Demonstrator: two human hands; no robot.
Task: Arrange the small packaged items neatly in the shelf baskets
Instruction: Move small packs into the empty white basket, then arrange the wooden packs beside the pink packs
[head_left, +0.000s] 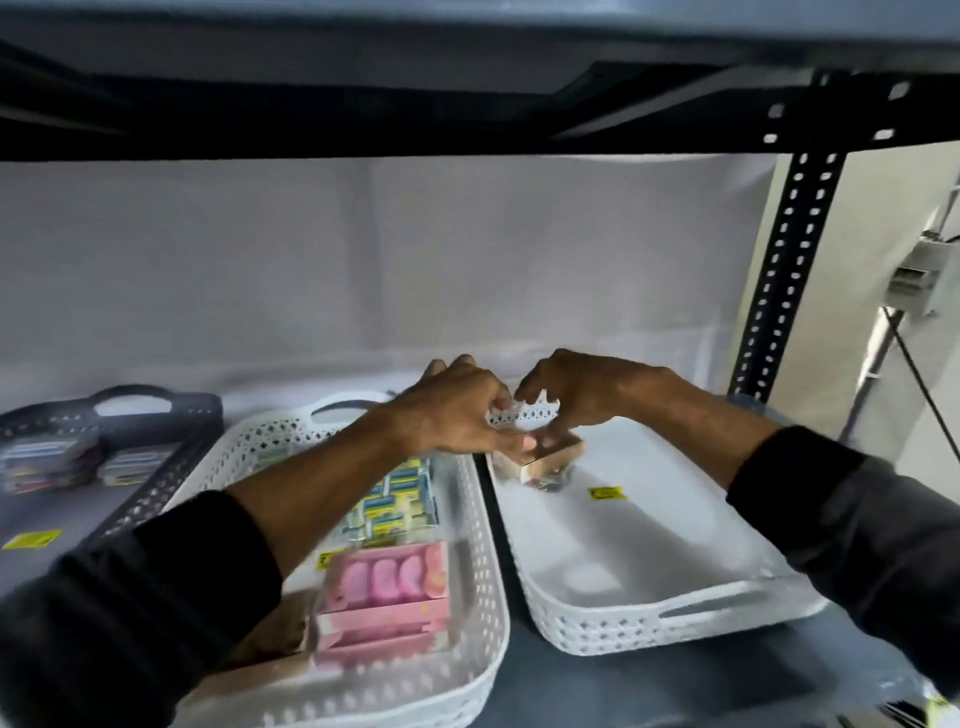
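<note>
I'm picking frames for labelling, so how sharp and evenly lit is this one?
Head view: motion blur smears the pink packaged items and both hands, left and right; wide-angle distortion bows the black metal shelf frame; the underside above is dark while the back wall is bright; the right-hand white plastic basket looks washed out.

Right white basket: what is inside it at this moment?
The right white basket holds one small tan box at its far left corner, gripped by both hands, plus a yellow sticker. Whatever lies under the box is covered.
</note>
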